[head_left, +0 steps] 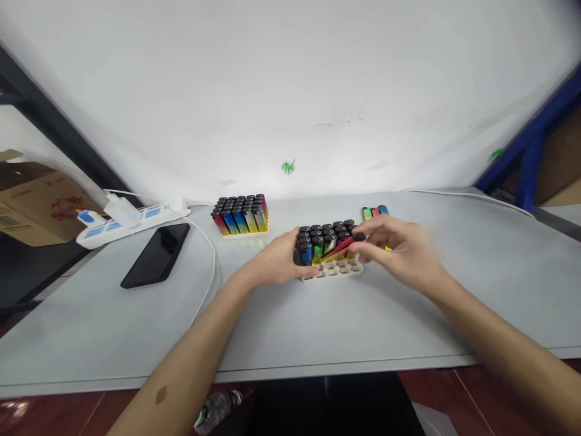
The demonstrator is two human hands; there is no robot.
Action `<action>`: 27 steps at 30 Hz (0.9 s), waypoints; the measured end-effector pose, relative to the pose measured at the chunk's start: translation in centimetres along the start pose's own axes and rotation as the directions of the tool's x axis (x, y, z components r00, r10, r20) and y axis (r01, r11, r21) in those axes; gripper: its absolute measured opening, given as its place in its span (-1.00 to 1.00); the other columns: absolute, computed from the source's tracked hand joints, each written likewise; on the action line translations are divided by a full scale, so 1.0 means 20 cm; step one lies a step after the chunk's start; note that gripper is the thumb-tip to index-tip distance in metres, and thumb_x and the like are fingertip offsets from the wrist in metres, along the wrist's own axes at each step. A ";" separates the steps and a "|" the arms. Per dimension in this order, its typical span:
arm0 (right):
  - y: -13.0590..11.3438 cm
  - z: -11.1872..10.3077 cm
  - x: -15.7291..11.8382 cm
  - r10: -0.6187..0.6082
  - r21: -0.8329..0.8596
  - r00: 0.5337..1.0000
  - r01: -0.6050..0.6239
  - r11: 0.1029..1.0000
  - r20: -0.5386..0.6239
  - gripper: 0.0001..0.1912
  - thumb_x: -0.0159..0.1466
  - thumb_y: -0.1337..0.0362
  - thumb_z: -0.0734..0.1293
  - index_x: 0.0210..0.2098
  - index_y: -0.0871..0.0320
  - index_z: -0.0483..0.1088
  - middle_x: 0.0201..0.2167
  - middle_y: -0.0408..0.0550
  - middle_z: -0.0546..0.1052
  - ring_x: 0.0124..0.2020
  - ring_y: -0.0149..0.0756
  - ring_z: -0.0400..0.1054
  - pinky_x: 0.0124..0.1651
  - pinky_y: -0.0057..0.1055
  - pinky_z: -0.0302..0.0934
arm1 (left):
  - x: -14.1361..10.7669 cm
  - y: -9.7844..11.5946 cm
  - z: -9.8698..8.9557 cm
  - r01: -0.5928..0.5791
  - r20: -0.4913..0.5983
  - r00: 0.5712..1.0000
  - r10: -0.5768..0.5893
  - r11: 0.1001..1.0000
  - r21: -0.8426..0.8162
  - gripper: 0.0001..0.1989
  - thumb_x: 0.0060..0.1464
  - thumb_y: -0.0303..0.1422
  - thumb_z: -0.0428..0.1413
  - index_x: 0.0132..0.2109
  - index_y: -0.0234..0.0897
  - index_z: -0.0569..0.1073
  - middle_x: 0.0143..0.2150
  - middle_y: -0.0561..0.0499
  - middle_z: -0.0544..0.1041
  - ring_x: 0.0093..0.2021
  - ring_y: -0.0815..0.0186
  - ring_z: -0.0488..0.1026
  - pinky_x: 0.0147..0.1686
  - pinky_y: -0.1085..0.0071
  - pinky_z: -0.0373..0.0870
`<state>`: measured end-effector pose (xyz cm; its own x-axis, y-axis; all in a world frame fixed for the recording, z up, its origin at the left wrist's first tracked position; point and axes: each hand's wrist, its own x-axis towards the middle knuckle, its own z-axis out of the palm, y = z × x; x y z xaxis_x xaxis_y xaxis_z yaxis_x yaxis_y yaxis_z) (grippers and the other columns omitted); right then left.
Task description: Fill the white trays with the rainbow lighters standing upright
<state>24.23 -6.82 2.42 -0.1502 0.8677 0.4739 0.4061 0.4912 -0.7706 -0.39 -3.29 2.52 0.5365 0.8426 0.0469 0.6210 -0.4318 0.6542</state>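
Note:
A white tray [338, 268] with round holes stands on the grey table, its back rows filled with upright colourful lighters [318, 247] and its front holes bare. Wrapped round the tray's left end is my left hand [284, 260], thumb at the front corner. My right hand [394, 245] pinches the black top of a red lighter [341, 247], which is tilted over the front right part of the tray. A few more lighters [375, 212] lie behind my right hand, partly hidden by it.
Another white tray [245, 235] full of lighters stands at the back left. Further left are a black phone [155, 255], a white power strip [131, 224] with cables, and a cardboard box [45, 203]. A white wall [290, 91] rises behind the table [327, 333].

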 end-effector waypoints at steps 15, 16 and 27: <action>0.02 0.19 -0.07 -0.269 -0.456 0.951 0.310 0.834 0.154 -0.76 0.36 0.13 0.25 -0.06 0.08 0.41 -0.32 -0.06 0.60 -0.49 -0.37 0.43 -0.45 -0.43 0.25 | 0.00 0.01 0.02 0.013 -0.014 1.000 -0.014 0.997 -0.078 -0.37 -0.13 -0.04 0.30 0.04 -0.22 0.34 -0.02 -0.11 0.51 -0.08 0.07 0.48 -0.19 0.22 0.42; 0.02 0.19 -0.07 -0.257 -0.467 0.948 0.316 0.826 0.186 -0.72 0.37 0.14 0.23 0.01 0.07 0.40 -0.30 -0.06 0.61 -0.50 -0.37 0.43 -0.45 -0.42 0.24 | 0.00 0.01 0.02 0.001 -0.025 1.000 -0.003 0.997 -0.083 -0.38 -0.11 -0.03 0.28 0.04 -0.22 0.34 -0.02 -0.10 0.51 -0.08 0.08 0.48 -0.18 0.22 0.42; 0.14 -0.05 0.05 -0.002 -0.575 0.974 -0.133 0.807 -0.229 -0.76 0.33 0.09 0.20 -0.34 0.08 0.38 -0.54 -0.11 0.50 -0.54 -0.32 0.32 -0.41 -0.38 0.12 | 0.01 0.00 0.03 0.007 -0.078 0.997 -0.007 1.000 0.004 -0.38 -0.04 0.00 0.22 0.09 -0.21 0.35 0.01 -0.11 0.51 -0.03 0.05 0.46 -0.09 0.19 0.40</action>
<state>26.07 -4.67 1.16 0.0589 0.8260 0.5606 0.8663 0.2368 -0.4399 0.09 -3.30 2.00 0.4859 0.8681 0.1013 0.6271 -0.4270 0.6515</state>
